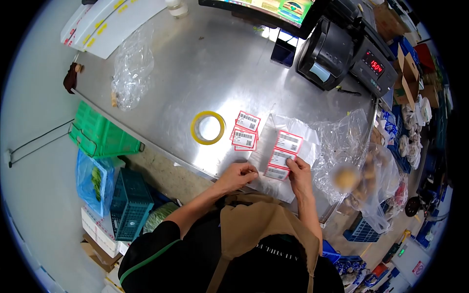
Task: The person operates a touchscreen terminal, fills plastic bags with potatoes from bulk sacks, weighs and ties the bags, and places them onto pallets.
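On the floor past the tabletop's (185, 73) left edge stand a green plastic crate (119, 141), its contents hidden, a blue plastic bag (87, 183) with leafy greens (96, 183) inside, and a dark teal crate (129, 210) whose contents cannot be made out.

A crumpled clear bag (133, 73) lies near the tabletop's far left corner. Toward the near edge comes a roll of yellow tape (209, 142), lying flat, then a loose pile of red-bordered barcode labels (244, 136).

The left hand (238, 177) is over the near edge, fingers curled in; whether it pinches anything I cannot tell. Just right of it, a strip of three barcode labels (280, 157) lies on a flat clear bag (304, 132), its long axis running away from the near edge, far end leaning right. The right hand (300, 175) is nearer, fingertips touching the strip's right side; pinching or pressing, I cannot tell.

Beyond the right edge, a clear carrier bag (381, 185) holds brownish things, too blurred to name, above a blue crate (362, 230).
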The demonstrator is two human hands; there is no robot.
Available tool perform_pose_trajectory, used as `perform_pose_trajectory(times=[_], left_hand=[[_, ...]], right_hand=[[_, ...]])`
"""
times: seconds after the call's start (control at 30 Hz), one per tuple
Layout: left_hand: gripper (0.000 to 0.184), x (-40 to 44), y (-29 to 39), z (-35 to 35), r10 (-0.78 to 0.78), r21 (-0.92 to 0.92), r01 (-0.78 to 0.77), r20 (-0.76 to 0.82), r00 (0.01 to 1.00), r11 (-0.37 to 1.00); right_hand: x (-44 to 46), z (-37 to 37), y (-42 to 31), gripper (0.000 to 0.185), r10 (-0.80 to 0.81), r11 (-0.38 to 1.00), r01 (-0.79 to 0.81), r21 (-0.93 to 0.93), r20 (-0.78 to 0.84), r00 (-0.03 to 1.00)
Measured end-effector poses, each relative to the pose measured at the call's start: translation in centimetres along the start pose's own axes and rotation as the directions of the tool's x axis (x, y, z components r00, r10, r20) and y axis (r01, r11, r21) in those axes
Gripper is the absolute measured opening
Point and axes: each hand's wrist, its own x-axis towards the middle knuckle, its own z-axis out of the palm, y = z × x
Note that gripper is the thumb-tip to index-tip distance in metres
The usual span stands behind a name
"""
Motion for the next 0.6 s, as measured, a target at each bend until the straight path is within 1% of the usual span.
perform_pose_trajectory(times=[0.1,0.2,0.23,0.33,0.37,0.47,0.57,0.6], left_hand=[[0.018,-0.1,-0.6,-0.8,0.063,0.126,-0.042,-0.166,0.984,0.991],[0.018,0.0,-1.1,-2.2,0.120,0.201,-0.063,-0.286,0.951,0.978],[0.017,0.2,-1.9,-2.6,0.142,0.184,-0.084,-0.329,0.934,0.979],[0.018,0.3,-1.6,-3.6,0.132,0.190,-0.063,-0.378,0.916,0.980],[0.019,0.6,-1.6,-3.5,0.135,0.196,-0.053,-0.435,0.890,0.979],[0.023,1.0,-2.1,-3.6,0.172,0.202,-0.082,-0.483,0.859,0.976],[0.025,1.2,-2.3,-3.3,0.173,0.183,-0.089,-0.515,0.840,0.979],[0.025,1.1,-2.2,-3.2,0.175,0.196,-0.081,-0.529,0.830,0.977]], right_hand=[[-1.4,-4.0,0.6,0.022,-0.013,1.000,0.014,0.009,-0.089,0.996],[-3.4,-5.7,0.1,0.022,-0.063,0.997,0.070,0.037,-0.149,0.987],[-3.8,-6.7,0.4,0.021,-0.054,0.997,0.063,0.046,-0.158,0.986],[-4.5,-8.9,1.3,0.019,-0.047,0.998,0.057,0.036,-0.225,0.973],[-4.5,-10.2,2.0,0.019,-0.047,0.999,0.047,-0.004,-0.223,0.974],[-4.5,-12.3,3.1,0.019,-0.125,0.966,0.048,-0.254,-0.296,0.947],[-4.8,-12.2,2.8,0.019,-0.191,0.916,0.039,-0.398,-0.351,0.916],[-4.9,-12.1,2.8,0.020,-0.205,0.912,0.049,-0.408,-0.349,0.915]])
